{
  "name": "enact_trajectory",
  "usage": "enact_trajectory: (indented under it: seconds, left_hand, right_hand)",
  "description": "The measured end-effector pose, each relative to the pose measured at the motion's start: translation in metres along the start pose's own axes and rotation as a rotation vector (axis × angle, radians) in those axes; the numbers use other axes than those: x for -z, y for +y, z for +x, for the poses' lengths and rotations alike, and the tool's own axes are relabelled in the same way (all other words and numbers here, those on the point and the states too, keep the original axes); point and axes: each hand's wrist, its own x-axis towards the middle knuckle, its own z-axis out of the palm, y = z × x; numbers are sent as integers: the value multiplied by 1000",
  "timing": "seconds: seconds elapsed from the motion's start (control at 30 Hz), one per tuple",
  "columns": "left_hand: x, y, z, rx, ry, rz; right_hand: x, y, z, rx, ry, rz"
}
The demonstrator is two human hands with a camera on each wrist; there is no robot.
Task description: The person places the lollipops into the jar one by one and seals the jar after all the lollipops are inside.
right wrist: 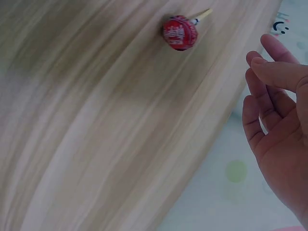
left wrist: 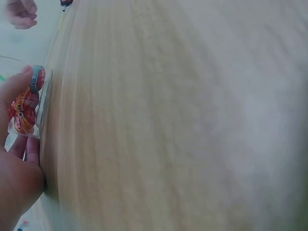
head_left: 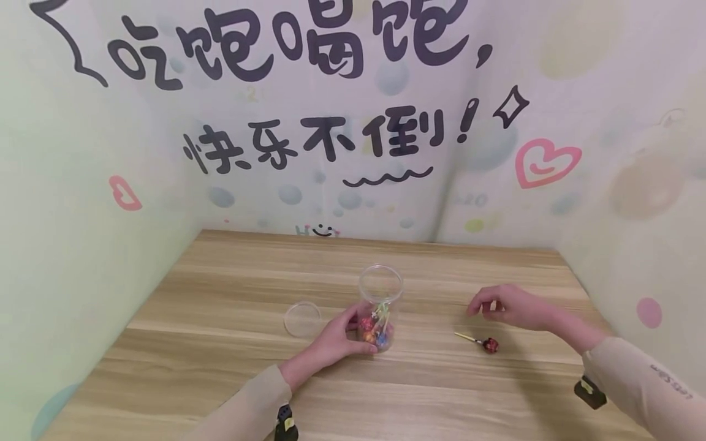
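Observation:
A clear plastic jar (head_left: 380, 288) stands upright and uncovered on the table, with several wrapped lollipops (head_left: 376, 334) in its lower part. My left hand (head_left: 333, 340) grips the jar low on its left side, thumb in front and fingers round the back. In the left wrist view, red and orange wrappers (left wrist: 24, 110) show through the jar wall. One red-wrapped lollipop (head_left: 490, 345) lies on the table right of the jar, its pale stick pointing left. Just above and behind it hovers my right hand (head_left: 513, 306), fingers loosely bent and holding nothing.
A round clear lid (head_left: 302, 319) lies flat on the table left of the jar. The wood-grain table (head_left: 386, 404) meets a printed wall (head_left: 309, 202) at its back edge, with pale walls on both sides.

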Motion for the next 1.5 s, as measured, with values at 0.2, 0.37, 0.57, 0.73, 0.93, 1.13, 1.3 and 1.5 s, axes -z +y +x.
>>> enact_trajectory:
  seconds: [0.2, 0.37, 0.57, 0.73, 0.93, 1.13, 1.3, 1.5]
  left_hand:
    - [1, 1, 0, 2, -1, -3]
    - [1, 1, 0, 7, -6, -15]
    - [1, 0, 3, 7, -11, -1]
    - [1, 0, 5, 5, -15, -8]
    - [1, 0, 5, -11, -20, -33]
    - [1, 0, 4, -24, -20, -37]
    - [1, -1, 2, -27, -14, -29]
    - [0, -2, 1, -18, -15, -18]
  right_hand:
    - [-11, 9, -7, -34, -45, 62]
    - [-21, 14, -7, 29, -70, 100]
    - [-26, 17, -4, 98, -88, 153]
    - [-27, 19, -2, 89, -125, 158]
    - [-25, 22, -2, 44, -140, 198]
    - [-25, 20, -2, -9, -131, 206]
    - [-25, 20, -3, -35, -93, 115]
    - [-25, 21, -5, -151, -66, -16]
